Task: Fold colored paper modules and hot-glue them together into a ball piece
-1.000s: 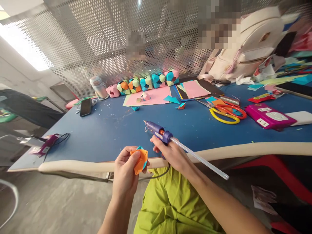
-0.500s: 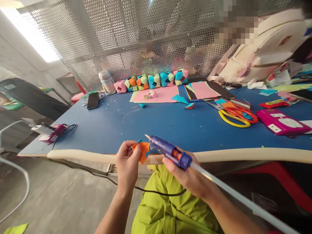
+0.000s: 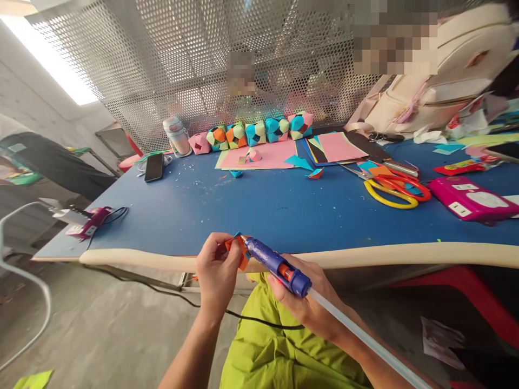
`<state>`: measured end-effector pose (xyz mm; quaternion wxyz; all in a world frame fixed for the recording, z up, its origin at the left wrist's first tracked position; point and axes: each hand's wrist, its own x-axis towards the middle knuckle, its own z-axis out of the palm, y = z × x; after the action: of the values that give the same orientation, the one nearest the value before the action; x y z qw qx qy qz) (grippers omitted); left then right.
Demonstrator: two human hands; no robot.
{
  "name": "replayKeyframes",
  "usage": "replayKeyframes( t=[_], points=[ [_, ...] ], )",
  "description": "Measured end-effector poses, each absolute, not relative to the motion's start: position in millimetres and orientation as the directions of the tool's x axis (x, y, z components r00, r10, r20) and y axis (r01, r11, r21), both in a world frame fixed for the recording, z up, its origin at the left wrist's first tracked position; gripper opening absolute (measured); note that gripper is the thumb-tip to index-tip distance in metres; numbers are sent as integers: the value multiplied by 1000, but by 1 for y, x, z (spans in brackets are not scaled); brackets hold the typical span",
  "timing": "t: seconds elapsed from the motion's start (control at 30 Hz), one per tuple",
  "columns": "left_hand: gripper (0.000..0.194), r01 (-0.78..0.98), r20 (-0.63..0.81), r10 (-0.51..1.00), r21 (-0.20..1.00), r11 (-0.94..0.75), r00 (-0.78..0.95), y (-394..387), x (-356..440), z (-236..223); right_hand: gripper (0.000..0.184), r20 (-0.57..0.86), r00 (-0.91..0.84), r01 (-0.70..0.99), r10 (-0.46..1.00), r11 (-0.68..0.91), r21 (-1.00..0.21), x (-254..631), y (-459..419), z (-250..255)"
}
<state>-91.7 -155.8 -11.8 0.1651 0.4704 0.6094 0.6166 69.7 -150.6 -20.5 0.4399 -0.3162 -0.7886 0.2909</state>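
My left hand pinches a small folded paper piece, orange with blue parts, just over the table's front edge. My right hand is closed around a blue hot glue gun, with a long clear glue stick trailing out of its back end. The gun's nozzle reaches the upper edge of the folded paper; whether it touches cannot be made out. Several folded paper balls, among them a pink one and a blue and pink one, stand in a row at the back of the table.
On the blue table lie scissors, a magenta power strip, a phone, stacked coloured paper and a bottle. A backpack leans at the back right. The black cord crosses my lap.
The glue gun has moved left and slightly down, bringing its nozzle to the folded paper. My left hand has shifted slightly right and turned the paper, so less orange shows.
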Motion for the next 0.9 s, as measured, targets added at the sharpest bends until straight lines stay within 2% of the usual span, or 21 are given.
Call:
replayKeyframes(
  t=[0.33, 0.5, 0.9],
  points=[
    [8, 397, 350, 793, 905, -151, -498, -150, -90, -11, 5, 562, -390, 212, 729, 665, -716, 71, -147, -23],
    [8, 379, 321, 807, 916, -132, -495, -149, -90, -10, 15, 580, -355, 245, 733, 672, -699, 72, -144, -22],
    [10, 223, 138, 851, 974, -25, -506, -143, -95, -15, 20, 454, -346, 261, 821, 549, -794, 76, -143, -25]
  ],
)
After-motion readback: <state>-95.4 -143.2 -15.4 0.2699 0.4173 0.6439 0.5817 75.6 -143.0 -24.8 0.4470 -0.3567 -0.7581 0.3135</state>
